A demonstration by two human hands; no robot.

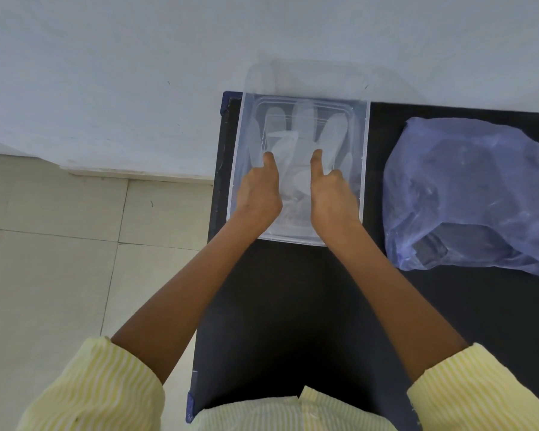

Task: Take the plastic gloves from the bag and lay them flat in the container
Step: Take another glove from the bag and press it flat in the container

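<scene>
Now | both hands [294, 194] on glove [305, 141] | container [363, 157] | no legible writing

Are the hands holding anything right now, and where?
Both the left hand and right hand hold a clear plastic glove by its cuff end, inside the container.

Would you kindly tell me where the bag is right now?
In the head view the bag lies on the black table at the right, just right of the clear container where both hands are.
</scene>
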